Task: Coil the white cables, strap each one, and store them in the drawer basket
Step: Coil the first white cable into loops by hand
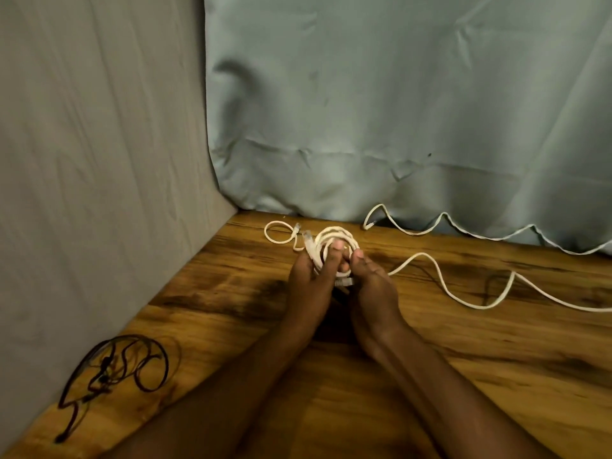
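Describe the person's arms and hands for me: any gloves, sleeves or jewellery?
Both are bare. The left hand and right hand wear no gloves, and no rings or watch show. The forearms are uncovered right down to the frame's edge, with no sleeves in view.

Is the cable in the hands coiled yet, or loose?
Coiled: the white cable forms stacked round loops, gripped by the left hand and right hand. No strap visible.

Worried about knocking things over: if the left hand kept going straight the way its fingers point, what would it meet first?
Probably the small loose white cable loop just beyond the coil that the left hand grips, then the blue-grey curtain; depth is unclear.
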Available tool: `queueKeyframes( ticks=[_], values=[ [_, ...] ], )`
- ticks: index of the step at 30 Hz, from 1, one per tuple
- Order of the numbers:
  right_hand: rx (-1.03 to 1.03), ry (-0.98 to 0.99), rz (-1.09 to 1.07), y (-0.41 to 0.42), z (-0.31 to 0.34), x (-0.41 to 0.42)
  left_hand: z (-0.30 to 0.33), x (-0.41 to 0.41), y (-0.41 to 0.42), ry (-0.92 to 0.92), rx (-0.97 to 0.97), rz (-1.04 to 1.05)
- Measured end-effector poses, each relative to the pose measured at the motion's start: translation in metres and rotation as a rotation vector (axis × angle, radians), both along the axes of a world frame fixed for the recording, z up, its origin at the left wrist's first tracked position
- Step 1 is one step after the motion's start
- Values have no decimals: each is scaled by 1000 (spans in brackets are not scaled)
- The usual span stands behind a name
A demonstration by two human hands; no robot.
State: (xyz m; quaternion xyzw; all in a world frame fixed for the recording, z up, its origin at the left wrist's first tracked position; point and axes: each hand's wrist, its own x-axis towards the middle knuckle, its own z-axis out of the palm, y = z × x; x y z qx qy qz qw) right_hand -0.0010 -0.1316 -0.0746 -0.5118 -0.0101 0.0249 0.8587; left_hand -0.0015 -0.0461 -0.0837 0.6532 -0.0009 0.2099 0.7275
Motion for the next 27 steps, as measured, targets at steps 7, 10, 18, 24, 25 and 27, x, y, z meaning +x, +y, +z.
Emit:
queueKeyframes(
  ticks=[7,10,18,24,25,27],
  values=[
    [66,20,156,-4,-2,-2,-2,1,0,69,113,187],
    [26,-22,302,-3,-4,-8,2,1,4,168,-76,209],
    [-80,30,297,0,-10,-8,5,-3,3,244,-212,88],
    [85,50,198,-2,-15,-1,2,-3,-2,260,-61,95],
    [90,43,216,-3,-15,-1,2,-3,-2,268,-47,105],
    [96,23,267,-5,-13,1,2,-3,-1,277,-48,106]
  ],
)
